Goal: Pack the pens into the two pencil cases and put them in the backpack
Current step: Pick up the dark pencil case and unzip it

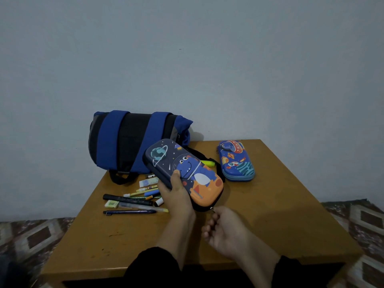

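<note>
from the head view, the left hand (176,195) holds the dinosaur pencil case (184,173) above the wooden bench (270,215), thumb pressed on its printed lid and fingers curled under its left edge, so that grip is grasping the case. the case is tilted toward the camera, its long axis running from far left to near right, the planet end pointing toward the backpack (133,142) and the orange end pointing down toward the person. the right hand (224,229) sits just below that orange end, and its grip pinches the small zip pull (212,209) at the case's lower corner, with the other fingers loosely curled. the backpack lies on its side at the far left of the bench against the wall, blue straps facing up, its long axis left to right. the second pencil case (236,161), blue with a space print, lies flat and closed on the far right of the bench, well apart from the held one, long axis running away from the camera. the pens (128,200) lie in a loose pile on the left of the bench, near the backpack, most pointing roughly left to right; a dark pen (129,212) lies nearest the camera. a yellow highlighter (207,163) shows behind the held case. a patterned rug (31,235) covers the floor on both sides.
</note>
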